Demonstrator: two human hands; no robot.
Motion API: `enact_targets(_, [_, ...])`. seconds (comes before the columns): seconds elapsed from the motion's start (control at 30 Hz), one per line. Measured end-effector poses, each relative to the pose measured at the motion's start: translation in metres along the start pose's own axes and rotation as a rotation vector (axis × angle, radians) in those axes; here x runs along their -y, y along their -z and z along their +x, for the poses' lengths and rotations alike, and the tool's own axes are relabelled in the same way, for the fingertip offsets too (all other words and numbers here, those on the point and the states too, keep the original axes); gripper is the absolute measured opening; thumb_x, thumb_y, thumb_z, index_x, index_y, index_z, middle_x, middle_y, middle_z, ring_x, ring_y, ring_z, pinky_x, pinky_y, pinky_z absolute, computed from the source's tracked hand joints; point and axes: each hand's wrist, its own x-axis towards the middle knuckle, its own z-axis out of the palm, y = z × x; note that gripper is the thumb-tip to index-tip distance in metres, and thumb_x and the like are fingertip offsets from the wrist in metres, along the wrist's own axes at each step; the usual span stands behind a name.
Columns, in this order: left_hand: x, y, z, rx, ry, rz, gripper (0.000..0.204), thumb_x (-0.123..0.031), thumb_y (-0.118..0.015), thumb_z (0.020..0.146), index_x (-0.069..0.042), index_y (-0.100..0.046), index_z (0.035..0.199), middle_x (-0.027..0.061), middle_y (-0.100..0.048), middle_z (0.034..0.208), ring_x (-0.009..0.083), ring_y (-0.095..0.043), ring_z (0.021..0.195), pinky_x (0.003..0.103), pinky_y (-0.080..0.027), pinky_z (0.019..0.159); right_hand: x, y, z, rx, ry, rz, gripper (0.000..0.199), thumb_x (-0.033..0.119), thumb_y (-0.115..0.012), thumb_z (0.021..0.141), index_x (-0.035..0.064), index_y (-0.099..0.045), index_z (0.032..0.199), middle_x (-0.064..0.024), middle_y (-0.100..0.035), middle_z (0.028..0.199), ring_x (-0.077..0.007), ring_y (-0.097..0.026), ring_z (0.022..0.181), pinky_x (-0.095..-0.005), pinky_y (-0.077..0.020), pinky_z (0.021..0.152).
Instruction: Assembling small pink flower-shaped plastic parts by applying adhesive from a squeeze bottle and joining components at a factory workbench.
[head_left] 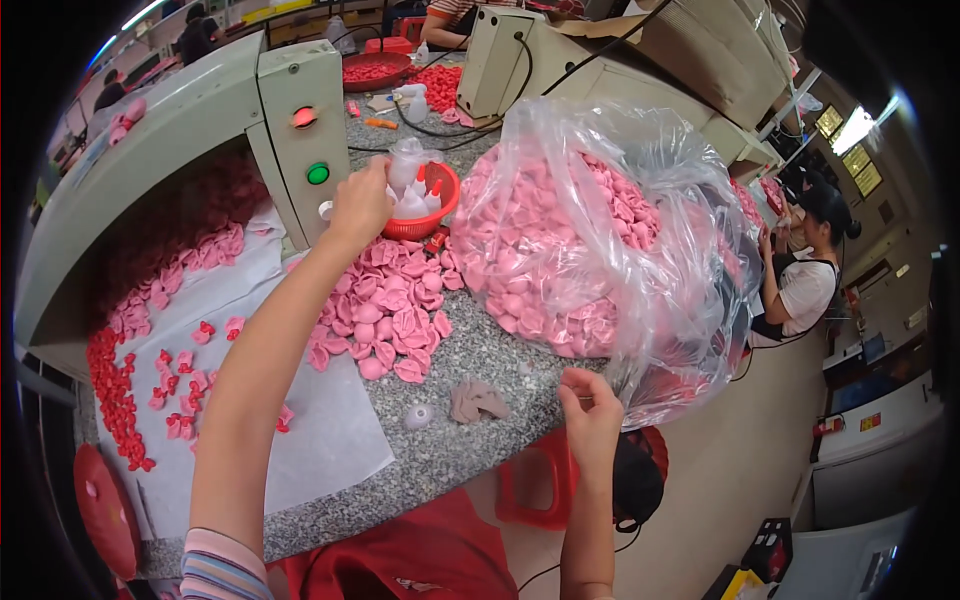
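My left hand (362,203) reaches across the granite table to a translucent squeeze bottle (406,160), its fingers closed at the bottle's side. The bottle is over a small red plastic basket (440,212) that holds several white bottles with red tips (414,204). Below that arm lies a heap of pink cup-shaped pieces (385,310). My right hand (592,412) is at the table's near edge, thumb and fingers pinched together; what they hold, if anything, cannot be made out. Beside it are a crumpled brown-grey cloth (478,401) and a small white round piece (418,416).
A large clear bag (640,260) full of pink pieces fills the right side. At left, a beige machine (300,150) with lit buttons stands over white sheets (330,430) bearing small red and pink parts (120,400). A red stool (535,485) is below; a co-worker (805,270) stands at right.
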Motion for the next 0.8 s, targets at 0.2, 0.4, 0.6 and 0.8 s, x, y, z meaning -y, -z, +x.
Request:
enact_targets(0.2, [-0.019, 0.049, -0.039, -0.134, -0.056, -0.067, 0.040, -0.003, -0.062, 0.070, -0.001, -0.051, 0.109, 0.0215, -0.057, 0.098, 0.0353, -0.058, 0.090, 0.043, -0.047, 0.076, -0.014, -0.039, 0.013, 0.156, 0.165, -0.140, 0.025, 0.000, -0.068, 0.070, 0.0006, -0.062, 0.094, -0.0048, -0.059, 0.075, -0.0093, -0.052, 0.059, -0.0229, -0.0434, 0.055])
enact_targets(0.4, [-0.036, 0.103, -0.193, 0.063, 0.206, -0.745, 0.050, 0.006, -0.050, 0.072, -0.003, -0.045, 0.122, 0.0116, -0.052, 0.114, 0.0213, -0.049, 0.111, 0.034, -0.041, 0.091, -0.010, -0.043, 0.017, 0.161, 0.211, -0.267, 0.019, 0.004, -0.071, 0.066, 0.0031, -0.063, 0.084, -0.0063, -0.056, 0.072, -0.0154, -0.050, 0.052, -0.0293, -0.0411, 0.051])
enact_targets(0.6, [-0.077, 0.098, -0.253, 0.169, 0.261, -0.642, 0.061, -0.007, -0.071, 0.065, -0.006, -0.044, 0.120, 0.0127, -0.052, 0.110, 0.0276, -0.049, 0.105, 0.036, -0.043, 0.085, 0.051, -0.057, -0.011, 0.535, 0.185, 0.197, 0.019, -0.006, -0.066, 0.071, 0.0008, -0.062, 0.088, -0.0009, -0.054, 0.080, -0.0049, -0.047, 0.062, -0.0174, -0.0362, 0.054])
enact_targets(0.8, [-0.078, 0.077, -0.258, 0.190, 0.171, -0.560, 0.061, -0.017, -0.075, 0.062, -0.003, -0.046, 0.113, 0.0149, -0.052, 0.102, 0.0328, -0.049, 0.098, 0.040, -0.042, 0.085, 0.065, -0.070, -0.019, 0.631, 0.363, 0.054, 0.019, -0.005, -0.067, 0.070, 0.0004, -0.062, 0.088, -0.0033, -0.056, 0.081, -0.0060, -0.049, 0.062, -0.0183, -0.0363, 0.052])
